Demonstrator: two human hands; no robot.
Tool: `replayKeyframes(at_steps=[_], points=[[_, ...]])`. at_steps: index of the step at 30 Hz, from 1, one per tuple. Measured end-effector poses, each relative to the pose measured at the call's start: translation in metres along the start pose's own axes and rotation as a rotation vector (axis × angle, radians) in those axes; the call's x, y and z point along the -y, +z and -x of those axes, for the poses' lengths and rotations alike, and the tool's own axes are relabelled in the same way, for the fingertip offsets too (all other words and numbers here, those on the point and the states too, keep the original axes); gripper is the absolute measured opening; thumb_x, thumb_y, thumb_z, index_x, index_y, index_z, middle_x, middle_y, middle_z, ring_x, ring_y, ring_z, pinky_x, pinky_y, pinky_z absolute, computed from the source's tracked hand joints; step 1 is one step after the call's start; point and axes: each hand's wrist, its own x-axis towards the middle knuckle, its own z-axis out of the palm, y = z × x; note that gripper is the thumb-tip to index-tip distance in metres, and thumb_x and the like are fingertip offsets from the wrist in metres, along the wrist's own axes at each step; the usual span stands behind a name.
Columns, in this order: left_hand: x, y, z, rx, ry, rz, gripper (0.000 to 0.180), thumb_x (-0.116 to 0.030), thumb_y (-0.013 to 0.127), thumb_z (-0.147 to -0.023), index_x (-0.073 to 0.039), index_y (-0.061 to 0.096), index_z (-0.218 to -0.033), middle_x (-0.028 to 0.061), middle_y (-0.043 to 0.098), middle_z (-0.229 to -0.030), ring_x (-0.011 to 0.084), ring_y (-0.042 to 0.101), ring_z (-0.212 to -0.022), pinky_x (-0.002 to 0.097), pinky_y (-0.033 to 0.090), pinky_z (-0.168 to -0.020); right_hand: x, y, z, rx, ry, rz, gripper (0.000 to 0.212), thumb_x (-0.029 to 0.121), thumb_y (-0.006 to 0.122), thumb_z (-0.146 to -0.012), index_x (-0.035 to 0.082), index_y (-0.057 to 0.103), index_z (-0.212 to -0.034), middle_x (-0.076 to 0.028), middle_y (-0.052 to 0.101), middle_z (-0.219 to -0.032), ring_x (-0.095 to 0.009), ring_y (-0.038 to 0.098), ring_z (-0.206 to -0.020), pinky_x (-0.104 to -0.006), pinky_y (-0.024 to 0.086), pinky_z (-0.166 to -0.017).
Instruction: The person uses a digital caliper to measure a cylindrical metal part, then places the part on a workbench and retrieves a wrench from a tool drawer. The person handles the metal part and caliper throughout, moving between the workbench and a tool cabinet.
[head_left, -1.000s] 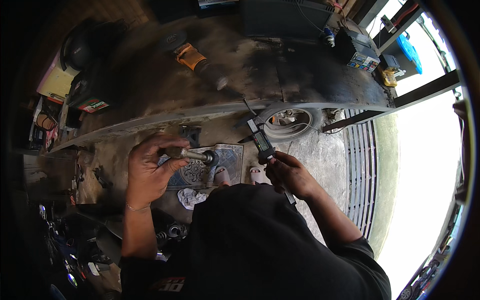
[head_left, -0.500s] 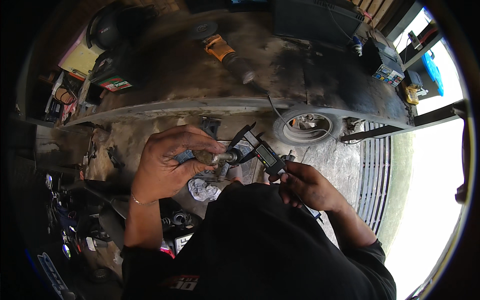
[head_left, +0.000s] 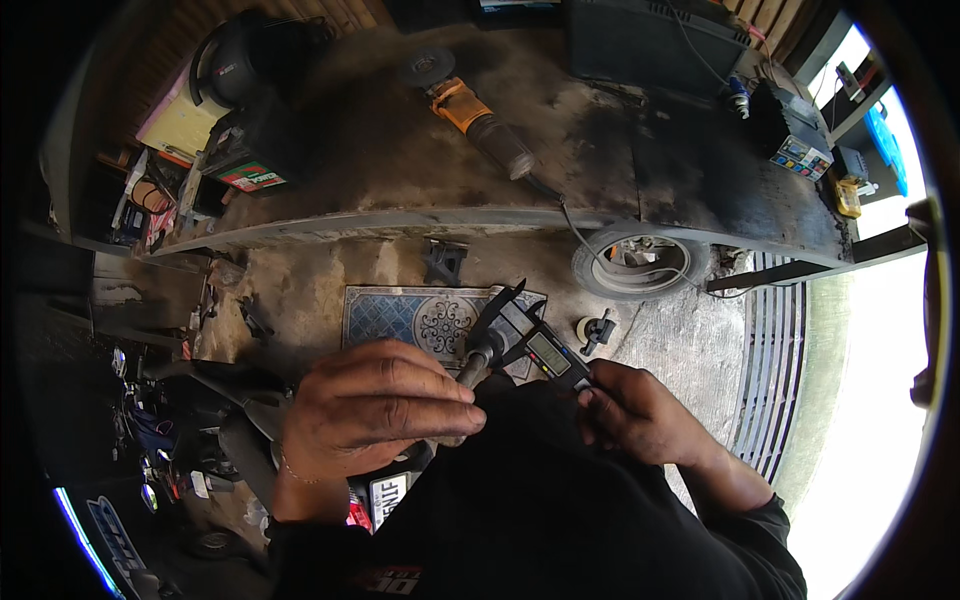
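Note:
In front of my chest, my left hand [head_left: 375,412] is closed around a worn metal shaft-like part [head_left: 475,368] with a dark rounded end. My right hand [head_left: 640,412] grips a black digital caliper [head_left: 550,352] by its slide. The caliper is tilted, its jaws up and to the left at the dark end of the part. Whether both jaws touch the part I cannot tell. Fingers of my left hand hide the part's near end.
Ahead stands a stained workbench [head_left: 350,150] with an orange angle grinder [head_left: 470,115], a battery [head_left: 245,165] and a boxy device [head_left: 795,140]. Beneath it are a wheel [head_left: 595,275] and a patterned mat [head_left: 375,310]. A motorcycle [head_left: 190,390] stands at left, a metal grate [head_left: 775,370] at right.
Both hands have come lower in the picture, with the caliper further right. My left hand has turned, its back now more toward me. The view has shifted, and more of the mat shows.

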Motion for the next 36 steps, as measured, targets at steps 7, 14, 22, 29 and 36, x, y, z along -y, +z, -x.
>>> replayKeyframes(at_steps=[7, 14, 22, 29, 36], points=[[-0.012, -0.005, 0.004, 0.039, 0.013, -0.024, 0.032, -0.012, 0.085, -0.072, -0.016, 0.081, -0.103, 0.0007, 0.074, -0.097, 0.0176, 0.072, -0.086, 0.0293, 0.06, -0.068, 0.002, 0.003, -0.001, -0.002, -0.119, 0.097, 0.02, 0.017, 0.049, -0.107, 0.002, 0.055, -0.096, -0.008, 0.063, -0.072, -0.02, 0.062, -0.067, -0.0358, 0.048, -0.065], [-0.013, -0.01, 0.006, 0.061, 0.045, -0.069, 0.033, -0.012, 0.086, -0.071, -0.017, 0.081, -0.104, -0.0003, 0.075, -0.098, 0.017, 0.072, -0.086, 0.0279, 0.059, -0.067, -0.001, 0.008, -0.003, -0.007, -0.149, 0.08, 0.019, 0.016, 0.051, -0.106, 0.001, 0.055, -0.094, -0.01, 0.064, -0.071, -0.024, 0.064, -0.067, -0.0373, 0.049, -0.064], [-0.013, -0.012, 0.006, 0.053, 0.059, -0.079, 0.032, -0.012, 0.087, -0.071, -0.016, 0.081, -0.102, 0.0004, 0.074, -0.097, 0.0161, 0.072, -0.087, 0.0269, 0.06, -0.067, 0.003, 0.009, -0.005, -0.005, -0.16, 0.106, 0.02, 0.016, 0.05, -0.106, 0.001, 0.054, -0.093, -0.01, 0.065, -0.07, -0.024, 0.065, -0.066, -0.0377, 0.049, -0.063], [-0.015, -0.01, 0.006, 0.005, -0.002, -0.093, 0.03, -0.009, 0.087, -0.07, -0.013, 0.081, -0.1, 0.0021, 0.074, -0.096, 0.0181, 0.072, -0.085, 0.028, 0.062, -0.068, 0.005, 0.007, -0.01, -0.009, -0.19, 0.147, 0.017, 0.013, 0.049, -0.106, 0.001, 0.055, -0.096, -0.01, 0.065, -0.071, -0.023, 0.065, -0.066, -0.0375, 0.05, -0.064], [-0.007, -0.007, 0.0, -0.038, -0.01, -0.118, 0.031, -0.007, 0.086, -0.07, -0.012, 0.081, -0.1, 0.0037, 0.075, -0.093, 0.0189, 0.071, -0.082, 0.0293, 0.06, -0.066, 0.006, 0.005, -0.015, -0.016, -0.151, 0.112, 0.016, 0.013, 0.049, -0.106, 0.001, 0.057, -0.098, -0.01, 0.065, -0.071, -0.021, 0.065, -0.067, -0.0364, 0.051, -0.065]])
